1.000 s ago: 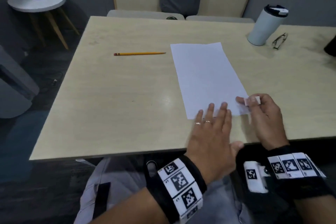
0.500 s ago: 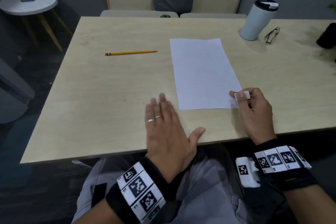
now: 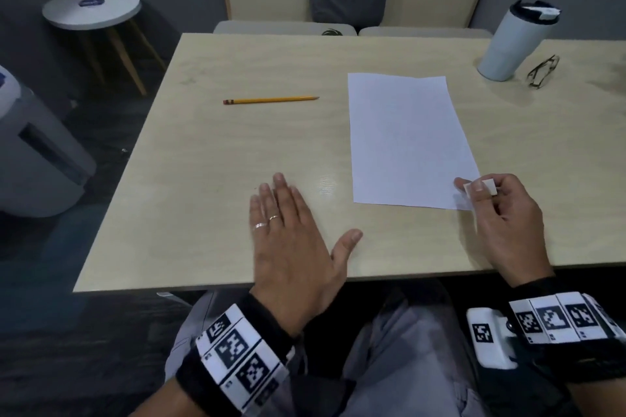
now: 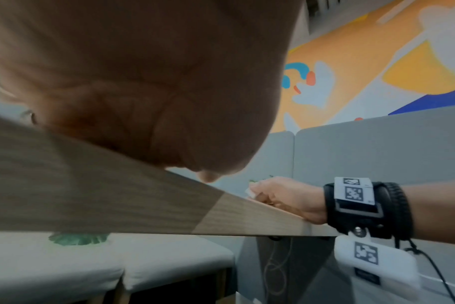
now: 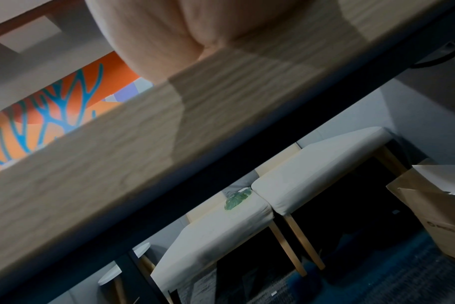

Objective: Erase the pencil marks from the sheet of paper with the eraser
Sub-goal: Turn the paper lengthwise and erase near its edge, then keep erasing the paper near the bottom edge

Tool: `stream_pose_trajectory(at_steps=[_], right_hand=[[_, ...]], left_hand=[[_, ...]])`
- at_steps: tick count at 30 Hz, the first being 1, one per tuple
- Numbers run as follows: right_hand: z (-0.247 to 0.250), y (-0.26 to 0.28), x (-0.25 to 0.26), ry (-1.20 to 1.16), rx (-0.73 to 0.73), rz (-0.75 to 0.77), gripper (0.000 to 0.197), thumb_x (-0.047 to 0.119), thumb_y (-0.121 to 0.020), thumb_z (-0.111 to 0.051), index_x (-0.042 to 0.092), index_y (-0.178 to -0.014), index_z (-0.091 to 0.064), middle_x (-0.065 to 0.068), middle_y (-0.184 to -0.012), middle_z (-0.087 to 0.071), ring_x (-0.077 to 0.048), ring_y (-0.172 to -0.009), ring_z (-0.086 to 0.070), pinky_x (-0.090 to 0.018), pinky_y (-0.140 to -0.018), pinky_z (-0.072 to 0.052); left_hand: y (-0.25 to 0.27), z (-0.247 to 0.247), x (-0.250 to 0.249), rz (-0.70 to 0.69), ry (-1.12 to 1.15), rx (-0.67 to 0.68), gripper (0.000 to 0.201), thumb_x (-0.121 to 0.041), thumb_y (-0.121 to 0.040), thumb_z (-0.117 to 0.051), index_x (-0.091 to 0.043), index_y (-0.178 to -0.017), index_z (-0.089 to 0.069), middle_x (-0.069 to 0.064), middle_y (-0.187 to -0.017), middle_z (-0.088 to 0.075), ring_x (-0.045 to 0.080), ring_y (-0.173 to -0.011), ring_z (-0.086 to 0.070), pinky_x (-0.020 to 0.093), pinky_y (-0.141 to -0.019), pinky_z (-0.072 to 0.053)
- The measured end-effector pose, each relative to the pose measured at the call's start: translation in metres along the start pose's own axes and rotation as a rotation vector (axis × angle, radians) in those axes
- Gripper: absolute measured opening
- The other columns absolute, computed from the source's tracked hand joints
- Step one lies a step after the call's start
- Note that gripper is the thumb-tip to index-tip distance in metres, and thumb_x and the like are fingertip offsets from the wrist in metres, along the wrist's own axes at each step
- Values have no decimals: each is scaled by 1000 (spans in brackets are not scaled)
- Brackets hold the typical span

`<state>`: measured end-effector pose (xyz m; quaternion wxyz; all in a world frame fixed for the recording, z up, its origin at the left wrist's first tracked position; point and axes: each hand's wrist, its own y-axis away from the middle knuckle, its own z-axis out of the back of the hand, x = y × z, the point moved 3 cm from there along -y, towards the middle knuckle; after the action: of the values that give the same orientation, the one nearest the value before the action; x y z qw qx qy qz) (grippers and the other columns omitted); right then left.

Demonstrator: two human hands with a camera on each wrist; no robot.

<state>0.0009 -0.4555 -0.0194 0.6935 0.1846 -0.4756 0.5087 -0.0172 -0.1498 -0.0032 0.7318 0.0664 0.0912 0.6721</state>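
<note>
My left hand [image 3: 291, 247] is off the sheet of paper [image 3: 410, 142] now, lying flat on the table [image 3: 203, 196] well to its left.

A light wood-grain table [image 3: 210, 200] carries everything. A white sheet of paper [image 3: 406, 139] lies right of the middle, its near edge a little short of the table's near edge. A yellow pencil [image 3: 271, 100] lies left of the sheet, apart from it, parallel to the far edge. Near the far right corner stands a white tumbler [image 3: 511, 44] with a dark lid, and folded eyeglasses [image 3: 543, 73] lie just beside it.
</note>
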Motion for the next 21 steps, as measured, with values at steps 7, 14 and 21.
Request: stream_pose_trajectory(at_steps=[7,14,21], right_hand=[[-1,6,4,71,16,27,15,44,-108,-58,29,-105,-60,16,-114,-78,-13,-106,-74,-39,-91,-55],[-1,8,3,117,12,13,18,44,-108,-58,26,-110,-59,17,-120,-77,-18,-105,-73,-36,-91,-53],[0,10,-4,129,17,16,51,79,-98,-52,33,-121,-59,22,-129,-73,-19,-111,-73,-48,-95,-56]], left_hand=[[10,-15,-6,-542,4,-81,80,-80,-98,-5,-40,-168,0,-4,-175,14,32,-161,18,56,-128,10],[-18,12,55,48,-21,-29,106,-82,-90,9,-7,-165,12,19,-171,24,44,-158,21,58,-127,13],[-2,-6,42,-343,-29,-39,91,-81,-96,-1,-26,-168,10,-1,-173,26,26,-155,34,55,-126,15]])
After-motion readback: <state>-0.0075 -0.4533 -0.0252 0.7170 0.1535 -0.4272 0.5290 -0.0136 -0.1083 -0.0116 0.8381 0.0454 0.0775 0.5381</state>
